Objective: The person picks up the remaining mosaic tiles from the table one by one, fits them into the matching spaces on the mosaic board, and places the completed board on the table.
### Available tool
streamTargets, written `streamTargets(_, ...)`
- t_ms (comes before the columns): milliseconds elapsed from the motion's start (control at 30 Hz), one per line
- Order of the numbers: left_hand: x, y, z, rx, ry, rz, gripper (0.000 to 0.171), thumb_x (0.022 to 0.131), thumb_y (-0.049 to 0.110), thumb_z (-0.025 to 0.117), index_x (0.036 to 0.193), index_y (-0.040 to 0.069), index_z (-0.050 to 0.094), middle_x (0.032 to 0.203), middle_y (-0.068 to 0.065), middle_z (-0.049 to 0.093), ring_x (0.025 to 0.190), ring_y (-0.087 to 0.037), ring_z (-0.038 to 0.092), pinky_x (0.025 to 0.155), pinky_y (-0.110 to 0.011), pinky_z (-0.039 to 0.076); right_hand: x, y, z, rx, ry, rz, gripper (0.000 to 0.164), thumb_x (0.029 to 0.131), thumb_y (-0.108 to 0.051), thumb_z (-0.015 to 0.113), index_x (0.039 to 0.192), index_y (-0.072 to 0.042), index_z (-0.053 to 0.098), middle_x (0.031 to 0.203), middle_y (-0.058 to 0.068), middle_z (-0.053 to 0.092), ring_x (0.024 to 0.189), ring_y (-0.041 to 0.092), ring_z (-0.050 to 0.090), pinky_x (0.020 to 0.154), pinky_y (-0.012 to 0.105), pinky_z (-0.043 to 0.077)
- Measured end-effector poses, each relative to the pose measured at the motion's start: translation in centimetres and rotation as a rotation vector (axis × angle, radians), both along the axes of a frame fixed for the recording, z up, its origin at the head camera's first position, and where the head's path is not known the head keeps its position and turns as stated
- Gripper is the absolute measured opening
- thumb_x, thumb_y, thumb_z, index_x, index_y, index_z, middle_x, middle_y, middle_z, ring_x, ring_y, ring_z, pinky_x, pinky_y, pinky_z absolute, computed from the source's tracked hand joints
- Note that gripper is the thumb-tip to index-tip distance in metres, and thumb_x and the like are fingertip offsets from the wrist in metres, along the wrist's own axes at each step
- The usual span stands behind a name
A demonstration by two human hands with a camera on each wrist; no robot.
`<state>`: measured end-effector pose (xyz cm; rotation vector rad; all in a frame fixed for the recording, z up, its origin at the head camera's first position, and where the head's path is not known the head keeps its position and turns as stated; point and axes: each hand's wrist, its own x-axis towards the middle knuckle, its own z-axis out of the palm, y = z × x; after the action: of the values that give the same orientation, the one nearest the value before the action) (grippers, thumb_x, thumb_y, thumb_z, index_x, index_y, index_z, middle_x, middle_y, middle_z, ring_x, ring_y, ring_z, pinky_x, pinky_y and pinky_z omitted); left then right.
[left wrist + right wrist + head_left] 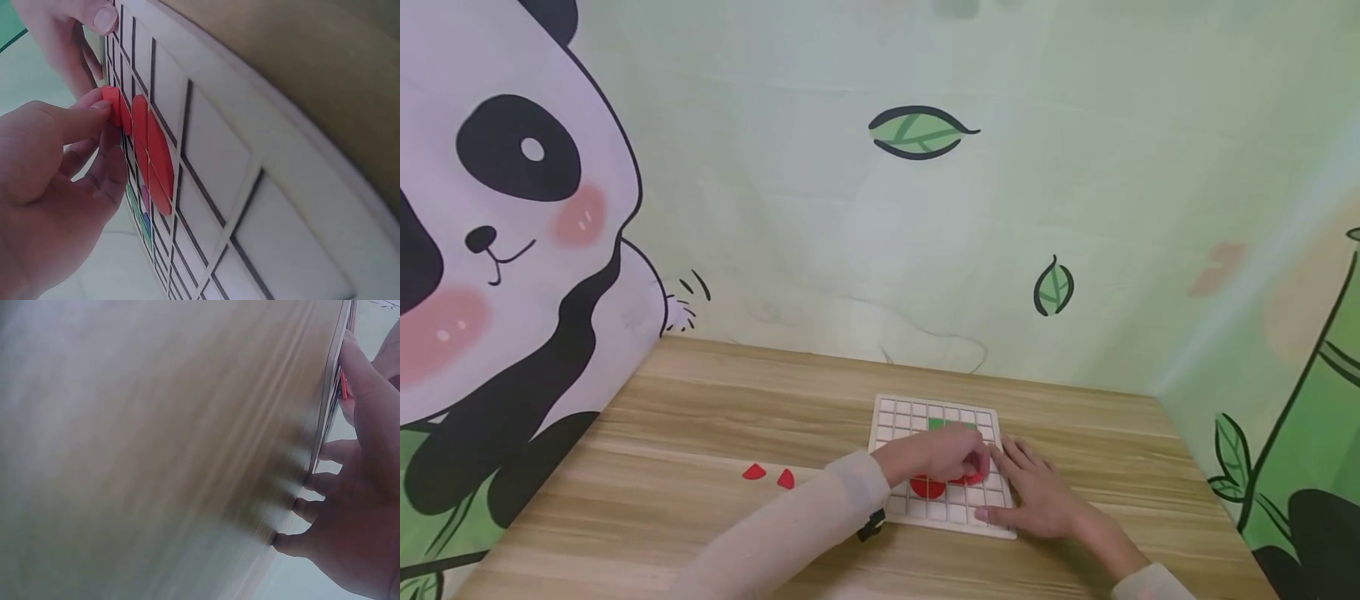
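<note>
A white gridded board (951, 512) lies on the wooden table. My left hand (943, 454) reaches over it and pinches a small red piece (112, 103) between thumb and fingers, at the board's surface. Beside that piece, red quarter-round pieces sit in the grid, several forming a disc (928, 488). Green pieces (936, 424) lie farther up, partly hidden by the left hand. Bits of purple and blue show near them in the left wrist view. My right hand (1037, 496) rests at the board's right edge, fingers extended, thumb on the grid.
Two loose red pieces, one (754, 472) left of the other (786, 479), lie on the table (700, 400) left of the board. Behind the table hangs a pale green backdrop (775, 208) with a panda and leaves.
</note>
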<state>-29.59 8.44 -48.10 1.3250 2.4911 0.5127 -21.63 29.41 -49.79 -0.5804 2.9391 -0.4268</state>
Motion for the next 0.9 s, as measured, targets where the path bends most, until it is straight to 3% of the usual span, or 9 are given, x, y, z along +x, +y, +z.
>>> streamTargets(200,-0.2,-0.1,-0.4,0.004,0.04,-0.019,0.017,0.1,0.004,0.071,0.104,0.02,0.077,0.096,0.01,0.062,0.09,-0.003,0.057,0.086,-0.016,0.049,0.0,-0.1,0.1,0.002,0.006,-0.001,0.11,0.089,-0.079,0.064,0.165,-0.006,0.033,0.171,0.025,0.024,0.157,0.051,0.019,0.115,0.08,0.02)
streamTargets(433,0.1,-0.2,-0.6,0.044,0.004,0.024,0.019,0.099,0.003,0.073,0.104,0.021,0.075,0.099,0.012,0.065,0.094,0.0,0.06,0.089,-0.015,0.05,0.1,-0.2,0.0,0.008,0.01,0.001,0.11,0.089,-0.08,0.063,0.166,-0.008,0.033,0.171,0.024,0.024,0.156,0.051,0.02,0.114,0.081,0.02)
streamTargets(633,0.0,-0.4,-1.1,0.066,0.022,0.009,0.019,0.099,0.002,0.072,0.105,0.02,0.075,0.099,0.011,0.067,0.094,0.001,0.061,0.088,-0.014,0.05,0.0,-0.2,-0.3,0.004,0.016,0.006,0.109,0.089,-0.079,0.064,0.166,-0.008,0.033,0.171,0.025,0.024,0.156,0.051,0.02,0.114,0.081,0.021)
streamTargets(900,0.2,-1.0,-0.2,0.098,-0.034,0.051,0.01,0.099,0.014,0.076,0.109,0.017,0.074,0.097,0.011,0.066,0.089,0.001,0.06,0.082,-0.014,0.051,0.1,-0.3,-0.2,0.005,0.008,0.004,0.11,0.089,-0.078,0.064,0.166,-0.006,0.031,0.171,0.025,0.023,0.157,0.051,0.019,0.115,0.08,0.02)
